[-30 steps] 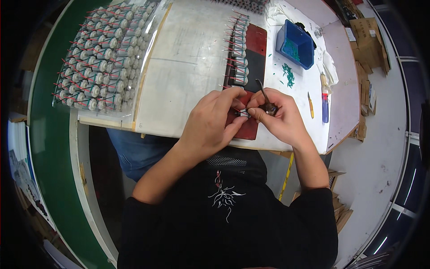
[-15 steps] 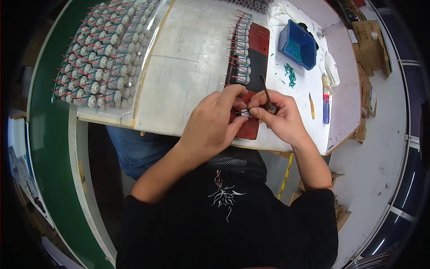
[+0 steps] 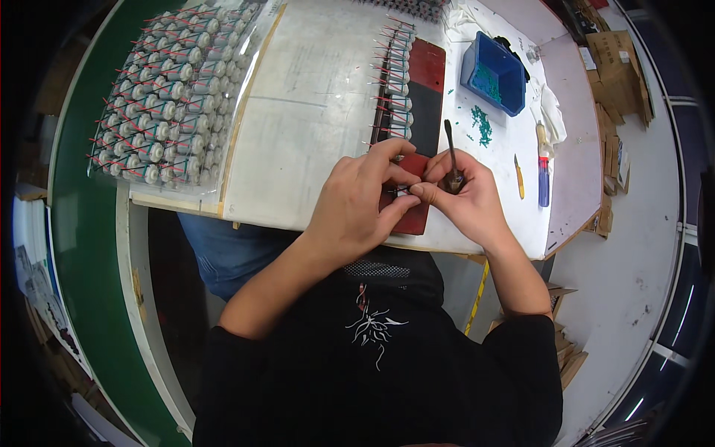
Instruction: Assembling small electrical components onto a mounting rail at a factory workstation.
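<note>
In front of me, my left hand (image 3: pixel 357 195) is closed, its thumb and fingers pinching a small motor-like part (image 3: pixel 403 191) with a pale body, mostly hidden by the fingers. My right hand (image 3: pixel 468 195) meets it from the other side, thumb and forefinger pinched at the part. A thin dark-shafted tool (image 3: pixel 450 145) with a brown handle is tucked in that same hand, its shaft pointing away from me. Beyond the fingers, several similar parts with red wires (image 3: pixel 400 104) stand in a row along a dark rack. Under the hands lies a red and black board (image 3: pixel 426 104).
Many wired parts fill a clear plastic tray (image 3: pixel 160 104) at left. A blue bin (image 3: pixel 495 74) holds small green pieces, with more green bits (image 3: pixel 482 125) spilled nearby. A yellow-handled blade (image 3: pixel 519 177) and a red-and-blue-handled tool (image 3: pixel 543 179) lie right.
The tool's shaft in my right hand has swung more upright, its tip moving right. The held part is more covered by my fingers. Both hands stay nearly in place.
</note>
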